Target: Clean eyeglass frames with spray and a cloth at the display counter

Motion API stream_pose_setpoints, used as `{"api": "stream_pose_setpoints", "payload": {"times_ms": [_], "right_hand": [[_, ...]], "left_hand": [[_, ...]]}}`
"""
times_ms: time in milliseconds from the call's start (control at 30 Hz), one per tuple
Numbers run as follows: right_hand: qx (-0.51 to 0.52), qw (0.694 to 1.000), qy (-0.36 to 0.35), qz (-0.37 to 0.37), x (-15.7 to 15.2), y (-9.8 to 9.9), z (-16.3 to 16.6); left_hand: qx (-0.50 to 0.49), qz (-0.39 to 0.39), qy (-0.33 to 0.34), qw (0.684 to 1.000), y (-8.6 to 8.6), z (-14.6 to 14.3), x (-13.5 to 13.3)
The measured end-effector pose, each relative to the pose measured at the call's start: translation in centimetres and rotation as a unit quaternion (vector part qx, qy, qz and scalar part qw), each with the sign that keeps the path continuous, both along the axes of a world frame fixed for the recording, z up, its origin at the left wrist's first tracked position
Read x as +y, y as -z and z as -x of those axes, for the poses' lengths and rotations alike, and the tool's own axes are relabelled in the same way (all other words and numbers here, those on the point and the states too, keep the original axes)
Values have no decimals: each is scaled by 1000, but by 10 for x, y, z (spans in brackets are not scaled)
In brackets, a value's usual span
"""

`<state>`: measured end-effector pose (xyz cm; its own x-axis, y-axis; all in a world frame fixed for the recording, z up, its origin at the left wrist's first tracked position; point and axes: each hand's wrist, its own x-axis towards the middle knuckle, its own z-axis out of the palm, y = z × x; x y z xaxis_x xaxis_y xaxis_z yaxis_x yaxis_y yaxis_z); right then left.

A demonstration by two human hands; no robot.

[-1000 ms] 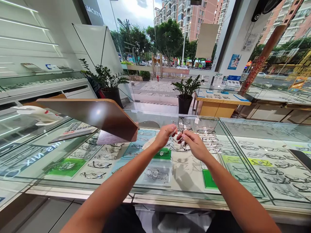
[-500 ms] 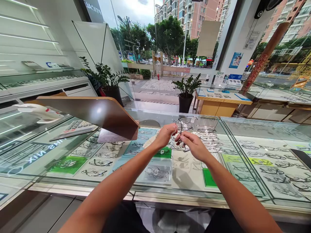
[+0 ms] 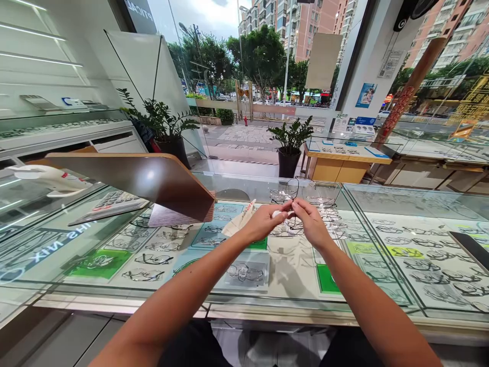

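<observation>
A thin dark-framed pair of eyeglasses (image 3: 293,189) is held between my two hands over the glass counter, one rim standing up above the fingertips. My left hand (image 3: 266,218) pinches the frame from the left, and a small white piece (image 3: 278,213), perhaps cloth, shows at its fingers. From the right, the closed fingers of my right hand (image 3: 311,220) grip the same frame. The lower part of the glasses is partly hidden by my fingers. Just behind my left hand, a beige cloth or paper with red print (image 3: 240,220) lies on the glass.
Rows of spectacles fill the glass display counter (image 3: 244,298). A brown-backed tilted panel (image 3: 153,178) stands at left, near a calculator (image 3: 110,204) and a white device (image 3: 49,179). A dark phone-like slab (image 3: 471,250) lies at right. A potted plant (image 3: 289,160) stands beyond the counter.
My hands have come closer together, the left moving slightly right and down. The eyeglasses have turned so that one rim points up. The white piece has come into sight at my left fingers.
</observation>
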<state>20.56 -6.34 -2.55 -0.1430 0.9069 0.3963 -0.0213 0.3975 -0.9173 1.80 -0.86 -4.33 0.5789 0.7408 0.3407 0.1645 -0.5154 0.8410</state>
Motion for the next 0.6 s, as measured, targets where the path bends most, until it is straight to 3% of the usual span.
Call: {"api": "stream_pose_setpoints", "payload": {"times_ms": [300,433,600], "right_hand": [[11,1000,7,-6,2,2,-1],[13,999,31,4,9,5,-6],[12,999,44,22,18,12,-10]], "left_hand": [[-6,-8,-17,1000,6,2,7],[-7,-9,-140,990,16,16,40],[5,18,-322,947,31,52,88]]}}
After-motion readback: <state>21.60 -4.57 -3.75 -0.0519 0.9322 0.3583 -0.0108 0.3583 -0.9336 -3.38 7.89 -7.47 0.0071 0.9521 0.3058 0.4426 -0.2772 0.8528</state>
